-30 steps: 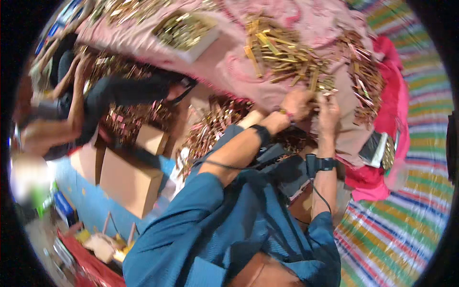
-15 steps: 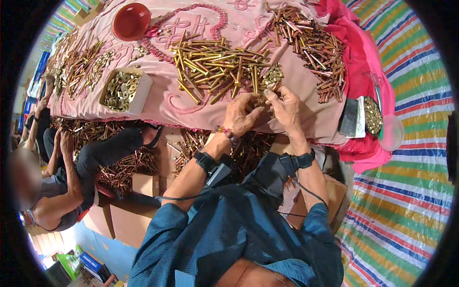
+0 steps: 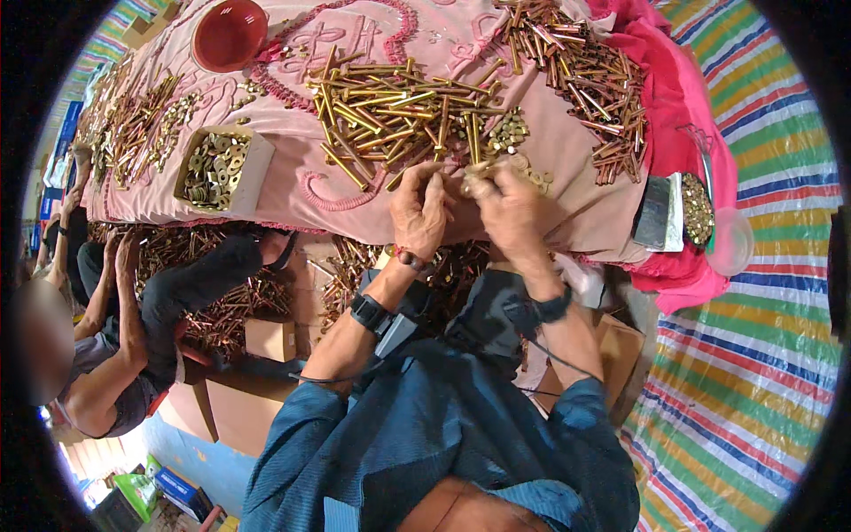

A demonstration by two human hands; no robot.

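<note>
At the near edge of a pink cloth point(image 3: 355, 222), my left hand point(image 3: 419, 213) is closed, thumb against curled fingers; whatever it holds is hidden. Close beside it, my right hand point(image 3: 510, 208) pinches a small brass-coloured piece, smeared by motion. Just beyond both hands lies a heap of long golden bolts point(image 3: 390, 115). Small nuts point(image 3: 508, 131) are gathered at the heap's right end. Some flat washers point(image 3: 537, 177) show right behind my right hand.
Reddish bolts point(image 3: 581, 93) are piled at the far right. A white box of washers point(image 3: 214, 168) and a red bowl point(image 3: 229, 35) stand left. A phone-like dark slab point(image 3: 654, 213) lies by a bag of small parts point(image 3: 698, 208). Another person point(image 3: 106, 355) sits at the left.
My hands have moved apart; my left hand has shifted left and my right hand has turned palm down. Washers behind my right hand now show.
</note>
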